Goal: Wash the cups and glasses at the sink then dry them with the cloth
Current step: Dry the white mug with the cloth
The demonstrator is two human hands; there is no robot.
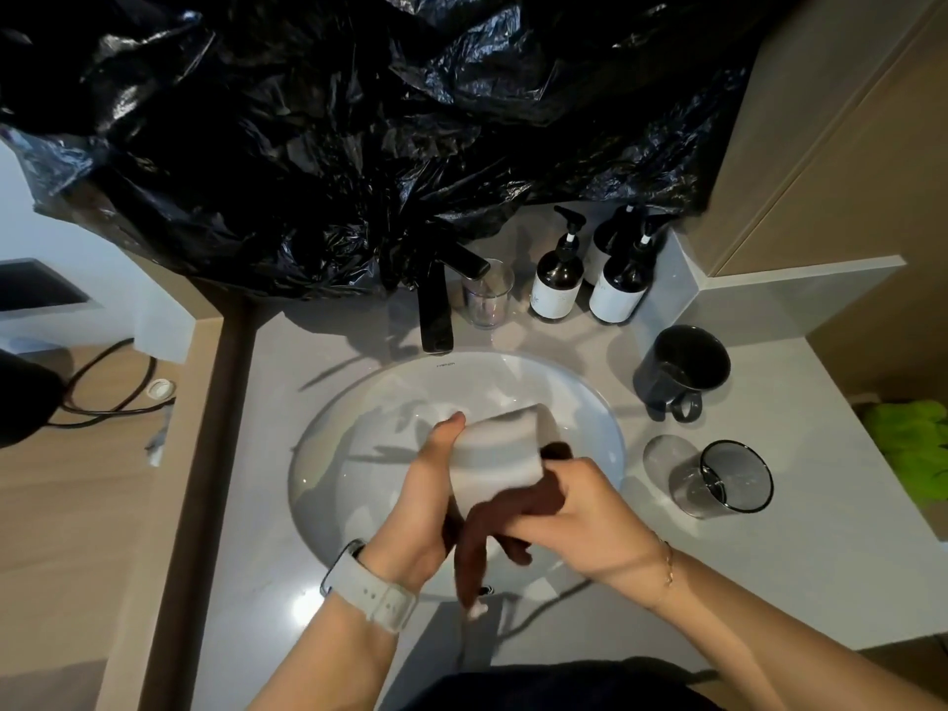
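**Drying a white cup over the sink**

Your two hands are closest, held above the sink. Your left hand is curled round a white cup, thumb up along its side. Your right hand pinches the dark brown cloth and presses it against the cup's lower end, a tail of cloth hanging toward the basin.

This looks like the drying step, washing done for this cup. Next you likely need to turn the cup inside the cloth, then set it down on the surface right of the sink.

Count: one white cup in hand; one black mug and one dark-rimmed glass right of the sink; one clear glass behind it beside the tap; three pump bottles behind.
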